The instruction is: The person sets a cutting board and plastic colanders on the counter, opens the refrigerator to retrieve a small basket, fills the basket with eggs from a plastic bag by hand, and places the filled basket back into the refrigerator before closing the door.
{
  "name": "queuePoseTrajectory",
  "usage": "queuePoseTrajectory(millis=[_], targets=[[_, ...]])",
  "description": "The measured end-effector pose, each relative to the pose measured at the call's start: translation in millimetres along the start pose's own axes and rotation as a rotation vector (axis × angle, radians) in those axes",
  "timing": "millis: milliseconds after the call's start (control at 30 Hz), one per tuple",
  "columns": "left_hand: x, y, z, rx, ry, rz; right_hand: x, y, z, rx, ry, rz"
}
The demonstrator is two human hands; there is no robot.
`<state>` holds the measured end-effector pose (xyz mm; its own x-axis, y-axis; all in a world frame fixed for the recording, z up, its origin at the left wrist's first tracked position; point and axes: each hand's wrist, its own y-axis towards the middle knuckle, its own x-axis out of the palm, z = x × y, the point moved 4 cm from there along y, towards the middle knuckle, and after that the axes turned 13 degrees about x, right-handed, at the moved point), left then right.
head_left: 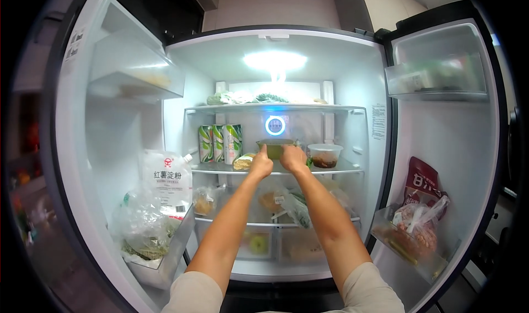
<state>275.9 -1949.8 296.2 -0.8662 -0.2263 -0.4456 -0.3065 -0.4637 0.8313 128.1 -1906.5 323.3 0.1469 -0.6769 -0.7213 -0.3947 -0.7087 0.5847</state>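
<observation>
Both my arms reach into the open fridge. Between my hands is a green bowl (pixel 277 150) at the middle shelf (pixel 336 168). My left hand (pixel 262 163) grips its left side, and my right hand (pixel 293 157) grips its right side, fingers partly hidden behind the rim. Just left of my left hand lies a yellowish wrapped item (pixel 244 161). Farther left stand green-and-white cans (pixel 219 144). Close to the right of my right hand sits a clear plastic tub (pixel 325 155) with dark food inside. Whether the bowl touches the shelf I cannot tell.
Leafy vegetables (pixel 270 98) lie on the top shelf. Bagged food (pixel 297 208) fills the lower shelf above the drawers (pixel 256 243). The left door (pixel 93 164) holds a white starch pouch (pixel 168 181); the right door bin has bagged food (pixel 416 225) and a maroon packet (pixel 421 181).
</observation>
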Motion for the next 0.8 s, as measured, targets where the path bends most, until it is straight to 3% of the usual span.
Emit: queuePoseTrajectory(millis=[200,267,333,433,700,800], targets=[[-28,-2,6,-0.206,-0.290,0.026,16,21,4,0.122,-0.052,-0.056],[7,15,-57,-0.223,-0.381,0.185,24,38,11,0.114,-0.050,-0.089],[10,16,-65,-0.262,-0.432,0.251,27,44,16,0.121,-0.003,-0.056],[3,15,-62,-0.276,-0.609,0.181,18,40,19,0.121,0.064,0.043],[2,20,-63,-0.302,-0.562,0.119,-10,16,33,0.093,0.229,0.037],[6,20,-59,-0.416,-0.810,0.013,-16,8,42,0.021,0.309,0.110]])
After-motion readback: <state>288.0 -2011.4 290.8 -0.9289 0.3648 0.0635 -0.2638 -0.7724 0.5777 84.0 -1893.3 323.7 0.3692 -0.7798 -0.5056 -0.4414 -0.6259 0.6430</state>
